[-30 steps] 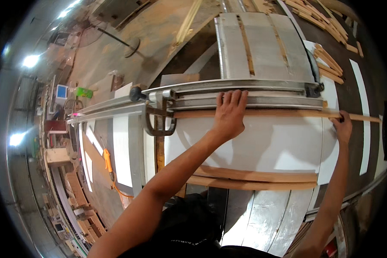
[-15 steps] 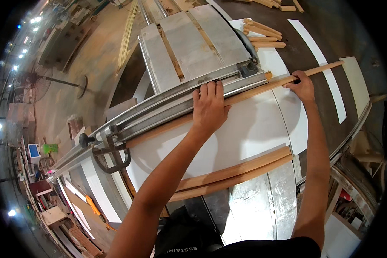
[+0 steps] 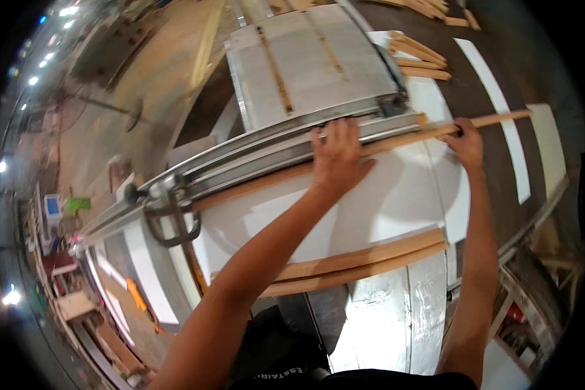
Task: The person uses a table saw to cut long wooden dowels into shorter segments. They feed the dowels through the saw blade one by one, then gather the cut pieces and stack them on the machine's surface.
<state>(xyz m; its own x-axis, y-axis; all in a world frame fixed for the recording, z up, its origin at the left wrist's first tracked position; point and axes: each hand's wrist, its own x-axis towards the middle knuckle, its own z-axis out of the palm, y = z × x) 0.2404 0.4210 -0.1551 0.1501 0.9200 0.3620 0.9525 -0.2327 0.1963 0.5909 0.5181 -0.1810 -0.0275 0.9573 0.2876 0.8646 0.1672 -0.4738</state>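
Note:
A long, narrow wooden strip (image 3: 403, 140) lies along the front edge of a metal fence (image 3: 260, 177). My left hand (image 3: 338, 159) rests across the fence and the strip, with its fingers reaching over the metal and its thumb apart. Farther right, past the fence's end, my right hand (image 3: 467, 144) is closed around the strip, which sticks out beyond it. Under the strip is a white panel (image 3: 273, 221). Nearer to me, two more wooden strips (image 3: 364, 253) lie side by side.
Beyond the fence is a slotted metal table (image 3: 312, 71). A dark clamp-like metal handle (image 3: 172, 224) stands at the fence's left. Short wooden pieces (image 3: 419, 58) are piled at the far right. An orange-handled tool (image 3: 140, 299) lies at the lower left.
The whole scene has shifted right in the view. Both hands keep much the same places on the strip and the fence.

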